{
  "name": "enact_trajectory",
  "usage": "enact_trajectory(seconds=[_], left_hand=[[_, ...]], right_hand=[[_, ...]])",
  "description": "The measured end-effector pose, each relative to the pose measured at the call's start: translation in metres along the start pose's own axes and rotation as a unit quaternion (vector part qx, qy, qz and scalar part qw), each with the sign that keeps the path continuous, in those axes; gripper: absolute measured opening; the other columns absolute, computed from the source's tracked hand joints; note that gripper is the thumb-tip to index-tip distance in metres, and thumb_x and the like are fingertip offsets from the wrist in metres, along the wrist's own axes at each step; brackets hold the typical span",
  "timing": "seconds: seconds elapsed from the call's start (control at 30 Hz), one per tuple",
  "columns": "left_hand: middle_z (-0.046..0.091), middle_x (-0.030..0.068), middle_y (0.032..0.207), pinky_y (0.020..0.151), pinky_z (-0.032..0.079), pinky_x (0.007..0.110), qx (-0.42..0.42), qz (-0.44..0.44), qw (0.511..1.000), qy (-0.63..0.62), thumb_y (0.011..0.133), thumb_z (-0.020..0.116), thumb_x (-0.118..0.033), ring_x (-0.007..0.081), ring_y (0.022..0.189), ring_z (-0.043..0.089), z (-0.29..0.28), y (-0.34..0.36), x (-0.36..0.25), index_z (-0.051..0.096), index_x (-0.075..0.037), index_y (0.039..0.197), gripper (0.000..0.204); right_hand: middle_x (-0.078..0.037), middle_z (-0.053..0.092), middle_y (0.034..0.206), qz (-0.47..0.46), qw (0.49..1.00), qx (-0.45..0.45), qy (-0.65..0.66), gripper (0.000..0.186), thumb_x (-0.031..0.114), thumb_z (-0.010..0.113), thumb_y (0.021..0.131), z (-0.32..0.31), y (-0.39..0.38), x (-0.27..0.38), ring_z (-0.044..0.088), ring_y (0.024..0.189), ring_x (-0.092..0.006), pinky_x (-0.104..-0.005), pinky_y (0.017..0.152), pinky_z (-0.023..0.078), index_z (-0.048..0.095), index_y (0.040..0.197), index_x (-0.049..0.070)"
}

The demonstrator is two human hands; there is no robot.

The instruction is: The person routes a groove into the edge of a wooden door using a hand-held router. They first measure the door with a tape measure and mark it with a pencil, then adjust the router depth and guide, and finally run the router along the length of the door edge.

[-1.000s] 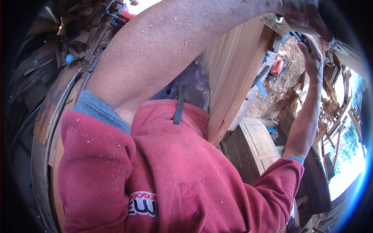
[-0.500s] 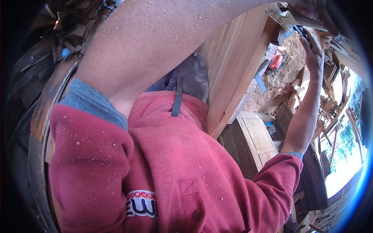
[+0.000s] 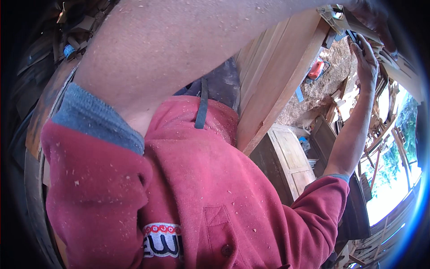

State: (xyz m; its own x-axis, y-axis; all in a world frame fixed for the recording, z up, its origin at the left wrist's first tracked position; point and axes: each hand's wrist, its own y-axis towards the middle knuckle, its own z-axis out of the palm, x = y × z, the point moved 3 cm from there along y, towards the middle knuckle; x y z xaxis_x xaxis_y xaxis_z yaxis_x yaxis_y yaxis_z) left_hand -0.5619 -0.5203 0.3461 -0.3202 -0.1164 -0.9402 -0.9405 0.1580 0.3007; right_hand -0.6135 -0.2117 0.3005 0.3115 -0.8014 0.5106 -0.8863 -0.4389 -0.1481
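My left arm reaches across the top of the view, and my left hand [image 3: 374, 21] is dark and partly cut off at the upper right rim. Its fingers bend over a flat strip [image 3: 361, 28], whose kind I cannot make out. Just below, my right hand [image 3: 366, 58] is raised with its fingers closed about a small dark piece [image 3: 353, 36], mostly hidden. Both hands are close together at the far end of a long wooden panel [image 3: 280, 76], which stands on edge beside my body. A pale wooden bracket-like part [image 3: 333, 17] is next to the hands.
A red power tool [image 3: 316, 70] lies on the sawdust-covered ground [image 3: 329, 92], near a blue strip [image 3: 299, 94]. A panelled wooden piece [image 3: 291, 154] lies below the long panel. Scrap wood [image 3: 380, 134] is heaped at the right, more clutter at the left.
The view has shifted slightly, so the panel and ground appear moved. Both hands remain together at the panel's far end, a little farther right in the picture.
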Motion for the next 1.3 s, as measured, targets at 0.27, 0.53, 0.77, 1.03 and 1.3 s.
enact_trajectory(seconds=[0.27,0.53,0.77,1.03,1.3], left_hand=[[0.063,0.0159,0.117,0.097,0.049,0.037,-0.008,0.006,1.000,-0.015,0.070,0.082,-0.031,0.0266,0.109,0.060,-0.003,-0.003,0.005,0.040,-0.004,0.139,0.086],[0.063,0.0156,0.117,0.098,0.049,0.036,-0.014,0.007,0.999,-0.034,0.070,0.082,-0.030,0.0262,0.110,0.060,-0.005,-0.002,0.007,0.039,-0.004,0.140,0.086],[0.063,0.0152,0.118,0.098,0.049,0.036,-0.006,0.007,0.999,-0.040,0.070,0.082,-0.029,0.0259,0.110,0.060,-0.007,-0.002,0.006,0.039,-0.004,0.140,0.086],[0.063,0.0149,0.118,0.098,0.049,0.036,-0.004,0.011,0.999,-0.039,0.070,0.082,-0.028,0.0256,0.111,0.059,-0.004,0.000,0.005,0.038,-0.005,0.141,0.087],[0.062,0.0145,0.118,0.098,0.049,0.036,0.007,0.017,0.999,-0.051,0.070,0.082,-0.027,0.0252,0.111,0.059,0.002,0.006,0.002,0.038,-0.005,0.141,0.087]], right_hand=[[-0.002,0.069,0.110,-0.026,0.999,-0.025,-0.011,0.043,0.028,0.073,0.091,0.000,-0.001,-0.015,0.061,0.100,-0.0065,-0.0214,0.089,0.046,0.064,0.129,0.010],[-0.016,0.046,0.142,0.004,0.979,-0.155,0.131,0.079,0.022,0.082,0.081,0.016,-0.021,0.014,0.051,0.126,-0.0254,-0.0340,0.101,0.048,0.042,0.146,0.005],[-0.016,0.066,0.108,0.091,0.718,-0.269,0.636,0.039,-0.003,0.059,0.086,0.096,-0.036,-0.015,0.065,0.100,-0.0280,-0.0423,0.083,0.055,0.048,0.123,0.003],[-0.008,0.068,0.113,0.086,0.583,-0.267,0.763,0.023,0.020,0.055,0.097,0.115,-0.012,-0.005,0.063,0.108,-0.0232,-0.0469,0.095,0.050,0.060,0.117,0.009],[-0.012,0.068,0.115,0.106,0.606,-0.277,0.738,0.042,0.039,0.049,0.100,0.118,-0.012,-0.022,0.061,0.114,-0.0285,-0.0512,0.105,0.045,0.062,0.112,0.001]])
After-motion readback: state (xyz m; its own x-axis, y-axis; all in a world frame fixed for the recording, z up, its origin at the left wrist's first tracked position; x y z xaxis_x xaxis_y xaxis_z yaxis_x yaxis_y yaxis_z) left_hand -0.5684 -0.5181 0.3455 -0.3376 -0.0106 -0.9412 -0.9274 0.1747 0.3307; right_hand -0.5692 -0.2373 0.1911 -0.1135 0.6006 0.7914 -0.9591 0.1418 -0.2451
